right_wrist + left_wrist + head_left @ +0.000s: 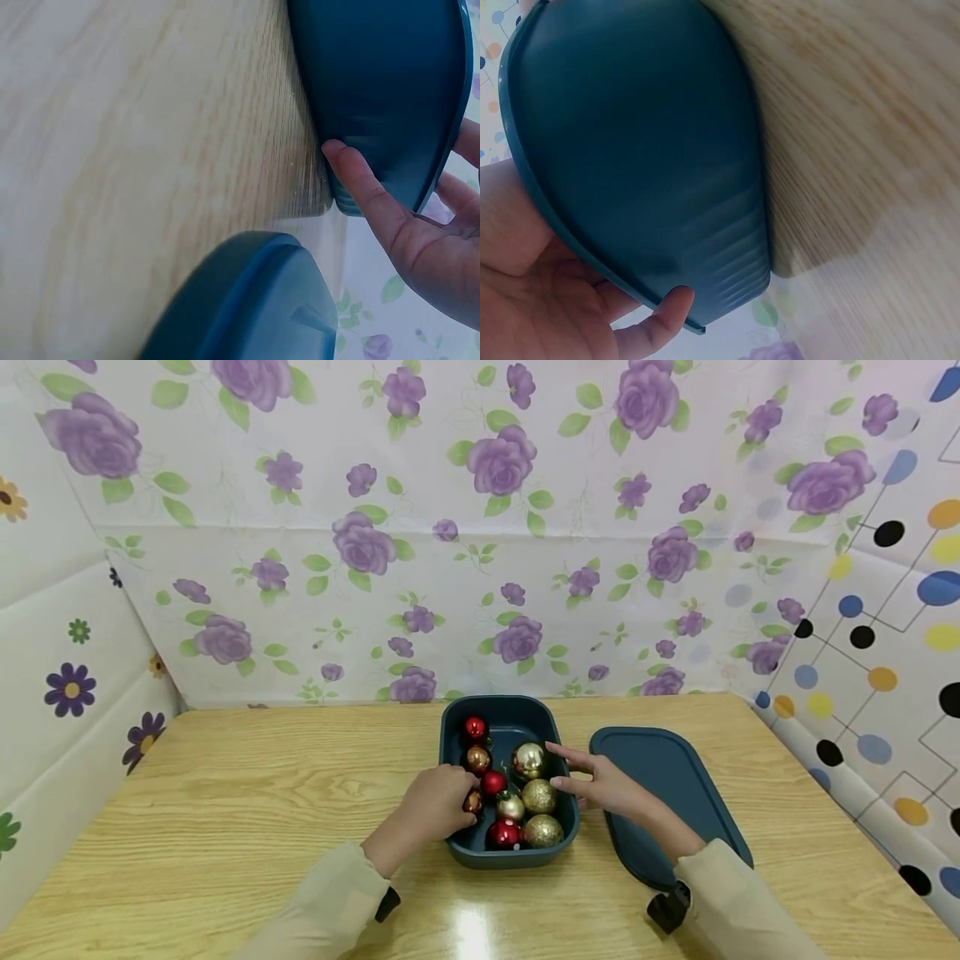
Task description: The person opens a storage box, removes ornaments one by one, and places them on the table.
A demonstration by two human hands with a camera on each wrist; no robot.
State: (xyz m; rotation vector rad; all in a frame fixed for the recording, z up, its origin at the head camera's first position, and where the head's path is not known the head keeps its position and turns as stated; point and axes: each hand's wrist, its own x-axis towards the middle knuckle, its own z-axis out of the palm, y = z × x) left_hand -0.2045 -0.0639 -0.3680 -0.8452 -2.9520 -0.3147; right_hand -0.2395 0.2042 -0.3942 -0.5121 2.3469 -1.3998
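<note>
A dark blue rectangular box point(501, 858) holds several Christmas ball ornaments. My left hand point(435, 802) reaches over its left rim, with thumb and fingers around a copper ball point(472, 802). In the left wrist view one finger point(676, 307) overlaps the box's outer wall. At the right rim my right hand point(611, 785) has its fingers spread, the tips near a shiny gold ball point(528, 760) and a glittery gold ball point(539, 796). One of its fingers point(356, 172) lies along the outer wall in the right wrist view. Red balls point(493, 783) lie between the hands.
A dark blue lid point(667, 777) lies flat on the wooden table point(285, 777), right of the box and under the right forearm. More balls sit in the box, including another copper ball point(477, 759). A floral cloth point(450, 610) hangs behind the table.
</note>
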